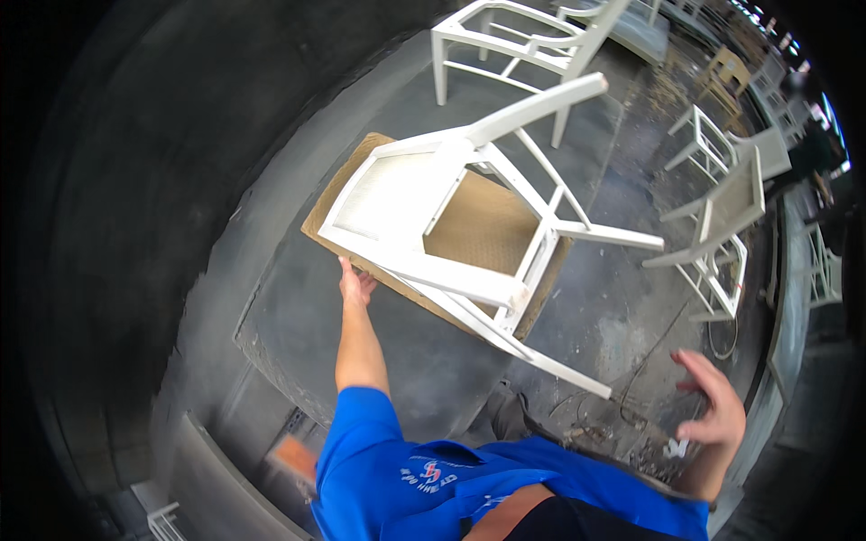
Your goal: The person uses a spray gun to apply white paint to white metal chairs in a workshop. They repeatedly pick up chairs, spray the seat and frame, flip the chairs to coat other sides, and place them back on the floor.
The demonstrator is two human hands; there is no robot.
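Observation:
A white wooden chair frame [487, 287] lies on its back on a brown textured board [487, 221], its legs pointing right. The pale chair back panel [392, 194] rests toward the board's left end. At the board's near left edge, my left hand [357, 283] grips the rim, thumb at the edge and fingers partly hidden beneath. My right hand [717, 406] hangs in the air at the lower right, apart from the chair. Its fingers are curved and spread from the thumb, with nothing in them.
A grey slab [397, 361] lies under the board. Another white chair frame [519, 50] stands beyond it. More white chairs [722, 225] stand at the right, near a cable [654, 361] and debris on the floor. A person [807, 158] is at the far right. A dark wall [135, 225] bounds the left.

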